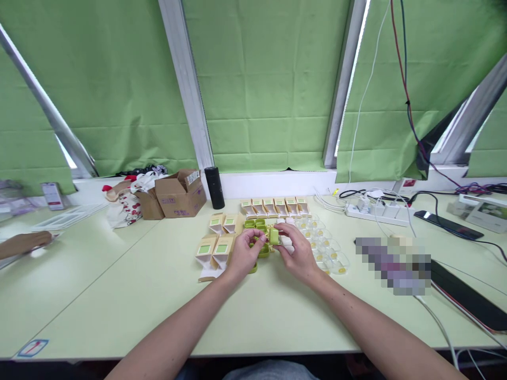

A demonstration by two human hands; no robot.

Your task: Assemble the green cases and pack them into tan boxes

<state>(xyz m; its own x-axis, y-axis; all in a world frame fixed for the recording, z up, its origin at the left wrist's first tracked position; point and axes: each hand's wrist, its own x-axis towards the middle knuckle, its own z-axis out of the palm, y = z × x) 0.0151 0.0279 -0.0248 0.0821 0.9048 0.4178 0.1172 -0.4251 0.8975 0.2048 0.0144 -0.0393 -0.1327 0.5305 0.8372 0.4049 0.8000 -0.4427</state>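
Observation:
Between the fingertips of my right hand (298, 252) is a small green rounded case (273, 236), lifted above the table. My left hand (244, 254) is just left of it, thumb and fingers pinched together; what they hold, if anything, is too small to make out. Under and behind my hands stand several open green cases (261, 250), partly hidden. White pieces (285, 241) lie close by my right hand, partly covered by it. To the right are rows of clear plastic covers (331, 248) with yellow spots. Folded cardboard boxes (214, 250) with green windows stand left of my left hand.
More small cardboard boxes (275, 207) form a row behind. A black bottle (214, 188), a brown carton (180, 195) and a cloth bag (124, 206) stand back left. A power strip (378, 212) and cables lie right. Another person's hand (26, 244) is at far left.

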